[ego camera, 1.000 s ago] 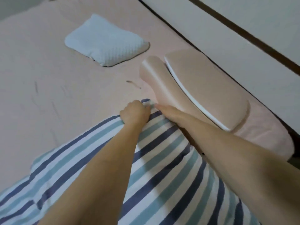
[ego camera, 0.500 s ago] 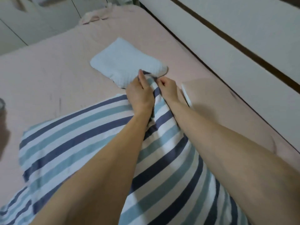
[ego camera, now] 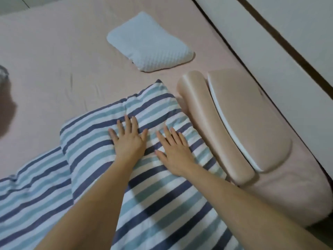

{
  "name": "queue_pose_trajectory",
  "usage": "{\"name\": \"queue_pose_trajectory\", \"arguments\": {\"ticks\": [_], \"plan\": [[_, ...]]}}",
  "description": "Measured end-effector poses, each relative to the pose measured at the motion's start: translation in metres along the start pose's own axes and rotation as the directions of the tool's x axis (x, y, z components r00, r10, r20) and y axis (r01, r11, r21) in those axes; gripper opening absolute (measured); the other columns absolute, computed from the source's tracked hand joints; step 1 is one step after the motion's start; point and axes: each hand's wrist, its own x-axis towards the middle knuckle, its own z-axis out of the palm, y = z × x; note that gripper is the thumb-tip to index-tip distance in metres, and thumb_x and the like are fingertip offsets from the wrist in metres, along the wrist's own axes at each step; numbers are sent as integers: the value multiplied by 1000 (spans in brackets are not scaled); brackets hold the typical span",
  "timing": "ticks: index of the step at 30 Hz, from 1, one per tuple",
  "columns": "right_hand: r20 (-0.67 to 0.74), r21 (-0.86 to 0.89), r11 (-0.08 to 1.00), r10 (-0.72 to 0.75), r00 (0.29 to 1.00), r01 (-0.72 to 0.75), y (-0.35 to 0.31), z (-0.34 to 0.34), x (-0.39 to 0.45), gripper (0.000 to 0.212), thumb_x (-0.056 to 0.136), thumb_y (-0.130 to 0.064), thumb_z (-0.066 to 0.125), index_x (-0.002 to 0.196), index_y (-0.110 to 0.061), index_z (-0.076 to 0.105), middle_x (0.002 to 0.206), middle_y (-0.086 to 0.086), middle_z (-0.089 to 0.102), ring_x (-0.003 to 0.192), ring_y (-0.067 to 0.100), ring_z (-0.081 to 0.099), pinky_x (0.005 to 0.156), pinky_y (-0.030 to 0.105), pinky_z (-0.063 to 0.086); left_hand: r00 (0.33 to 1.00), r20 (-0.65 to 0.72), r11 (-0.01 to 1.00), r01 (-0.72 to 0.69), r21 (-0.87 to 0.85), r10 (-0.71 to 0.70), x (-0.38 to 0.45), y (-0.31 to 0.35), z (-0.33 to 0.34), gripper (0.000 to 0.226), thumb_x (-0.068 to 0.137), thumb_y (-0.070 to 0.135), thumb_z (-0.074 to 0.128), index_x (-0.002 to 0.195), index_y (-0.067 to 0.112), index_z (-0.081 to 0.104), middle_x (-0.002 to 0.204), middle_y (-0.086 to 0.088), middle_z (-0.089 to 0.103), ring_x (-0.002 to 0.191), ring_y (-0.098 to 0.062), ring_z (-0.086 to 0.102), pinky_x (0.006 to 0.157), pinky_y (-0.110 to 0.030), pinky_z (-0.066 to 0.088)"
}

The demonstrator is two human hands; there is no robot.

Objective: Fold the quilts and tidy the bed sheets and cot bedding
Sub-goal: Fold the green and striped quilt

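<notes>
Pink-sheeted bed [ego camera: 54,56] beneath everything. Striped quilt [ego camera: 100,141] folded over, lying beside beige pillow [ego camera: 239,112], near pale blue pillow [ego camera: 149,44]. Left hand [ego camera: 128,141] and right hand [ego camera: 174,150] pressing flat on quilt, fingers spread, gripping nothing.

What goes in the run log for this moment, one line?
step: flattening fold | left hand: flat on blue-and-white striped quilt | right hand: flat on quilt | beside: peach contoured pillow
</notes>
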Motion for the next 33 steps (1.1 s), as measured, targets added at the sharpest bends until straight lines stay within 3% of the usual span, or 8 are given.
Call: {"name": "queue_pose_trajectory", "arguments": {"ticks": [5, 8, 10, 14, 17, 21, 27, 33], "plan": [[-248, -36, 996, -84, 965, 78, -60, -11, -27, 63, 99, -53, 11, 154, -23, 5, 161, 6, -3, 148, 20, -7, 120, 40, -6, 988, -151, 999, -38, -24, 34, -40, -43, 2, 63, 99, 53, 9, 151, 25, -13, 159, -4, -19, 146, -25, -18, 115, -49, -14], [42, -209, 959, -187, 981, 192, -97, 20, -86, 64, 100, -52, 11, 154, -21, -5, 161, 6, -10, 147, 20, -16, 120, 42, -9, 992, 88, 996, -85, -20, 87, -84, -90, 6, 65, 101, 51, 16, 153, 21, -8, 161, -4, -13, 148, -23, -10, 120, -46, -2], [291, -255, 958, -52, 955, 130, -105, 35, -111, 65, 102, -50, 13, 152, -16, -12, 160, 6, -16, 146, 20, -19, 119, 41, -12, 967, 228, 993, -119, 17, 112, -104, -114, -1, 61, 101, 45, 26, 154, 20, 10, 162, -4, 3, 148, -25, 4, 119, -46, 10], [289, -169, 983, -25, 957, 77, -184, 26, -110, 60, 103, -44, 23, 153, -13, 12, 161, 8, 9, 148, 22, 8, 120, 40, 5, 955, 295, 991, 43, -127, -4, -160, -188, -39, 44, 99, 42, 36, 136, 21, 47, 139, -5, 49, 124, -27, 46, 96, -39, 38], [215, -138, 977, -132, 968, 164, -276, 20, -107, 46, 102, -39, 33, 138, -12, 40, 141, 10, 45, 126, 29, 43, 107, 39, 32, 975, 217, 984, 90, -153, -55, -226, -272, -53, 44, 101, 39, 36, 138, 17, 44, 138, -6, 50, 122, -26, 49, 88, -36, 40], [268, -95, 965, -211, 940, 244, -415, 37, -118, 39, 102, -35, 37, 130, -10, 44, 129, 12, 53, 111, 30, 53, 89, 39, 45, 959, 220, 961, 219, -171, -179, -330, -410, -57, 42, 101, 39, 38, 136, 16, 46, 131, -6, 55, 116, -26, 52, 84, -35, 40], [345, -9, 891, -423, 838, 453, -596, 80, -143, 30, 100, -30, 40, 121, -11, 50, 118, 10, 58, 96, 26, 55, 68, 32, 42, 833, 251, 807, 546, -224, -494, -468, -591, -44, 41, 101, 38, 41, 133, 13, 48, 133, -9, 52, 115, -27, 53, 90, -37, 46], [454, -17, 753, -581, 676, 658, -773, 167, -152, 35, 98, -29, 46, 127, -10, 49, 127, 10, 55, 108, 27, 55, 86, 35, 47, 630, 304, 573, 776, -263, -714, -564, -730, 8, 37, 97, 36, 42, 126, 15, 52, 129, -7, 53, 112, -25, 53, 94, -41, 46]]}}
